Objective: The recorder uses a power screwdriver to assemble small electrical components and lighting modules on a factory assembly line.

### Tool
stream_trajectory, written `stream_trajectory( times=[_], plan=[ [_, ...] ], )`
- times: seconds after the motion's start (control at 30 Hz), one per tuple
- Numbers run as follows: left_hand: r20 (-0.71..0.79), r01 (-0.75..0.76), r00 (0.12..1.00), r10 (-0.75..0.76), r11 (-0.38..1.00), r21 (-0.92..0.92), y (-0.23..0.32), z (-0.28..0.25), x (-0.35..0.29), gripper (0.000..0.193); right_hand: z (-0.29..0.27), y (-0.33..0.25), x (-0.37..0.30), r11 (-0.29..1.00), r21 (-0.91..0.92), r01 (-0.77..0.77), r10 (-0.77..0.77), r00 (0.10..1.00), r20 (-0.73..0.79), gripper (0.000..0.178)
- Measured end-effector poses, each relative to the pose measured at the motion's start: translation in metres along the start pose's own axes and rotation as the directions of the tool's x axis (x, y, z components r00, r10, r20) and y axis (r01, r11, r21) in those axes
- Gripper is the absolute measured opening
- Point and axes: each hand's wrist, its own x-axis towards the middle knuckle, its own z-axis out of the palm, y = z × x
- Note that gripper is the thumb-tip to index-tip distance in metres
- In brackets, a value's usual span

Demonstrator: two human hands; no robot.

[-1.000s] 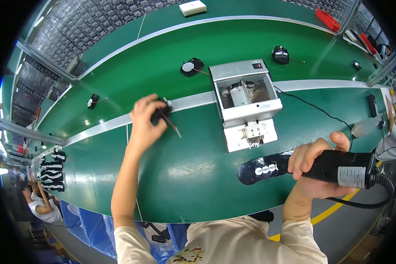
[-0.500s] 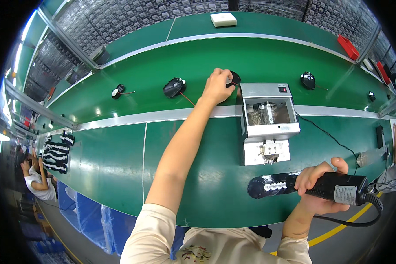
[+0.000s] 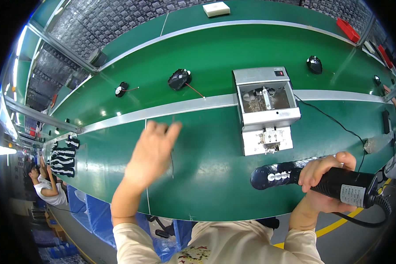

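Green workbench [image 3: 215, 198], open metal machine [image 3: 259, 118] on it right of centre. Right hand [image 3: 323, 180] has fingers wrapped round a black corded tool [image 3: 345, 185], long axis roughly left-right, cable end low at right. Dark strip with white dots [image 3: 273, 177] sits just left of the right fingers, long axis also near left-right; right hand is clearly nearer. Left hand [image 3: 149, 154] is over the bench, well left of strip, fingers curled; can't tell if pinching the thin line [image 3: 172, 166] beside it. Black round part [image 3: 179, 79] lies beyond left hand, slightly right.
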Motion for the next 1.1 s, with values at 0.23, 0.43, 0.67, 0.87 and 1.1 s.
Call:
stream_trajectory(
  times=[0.23,0.43,0.67,0.87,1.1],
  plan=[
    [0.068,-0.232,0.958,0.279,0.89,-0.394,0.065,0.047,-0.019,0.068,0.004,0.002,-0.001,0.999,-0.025,-0.04,0.04,0.999,-0.009,0.103],
    [-0.338,-0.455,0.89,0.304,0.611,-0.647,0.112,0.104,-0.022,0.031,0.005,0.003,-0.001,0.998,0.002,-0.062,0.062,0.998,0.012,0.103],
    [-0.429,-0.579,0.815,0.391,0.509,-0.637,0.14,0.097,0.005,0.024,0.007,0.0,-0.002,0.998,-0.026,-0.059,0.06,0.998,0.011,0.102],
    [-0.408,-0.572,0.816,0.41,0.466,-0.675,0.144,0.11,0.008,0.033,0.006,0.001,-0.002,0.998,-0.018,-0.064,0.064,0.998,0.022,0.102],
    [-0.377,-0.569,0.818,0.434,0.518,-0.638,0.143,0.11,0.005,0.037,0.006,0.0,-0.003,0.996,-0.025,-0.083,0.082,0.997,-0.012,0.102]
  ],
)
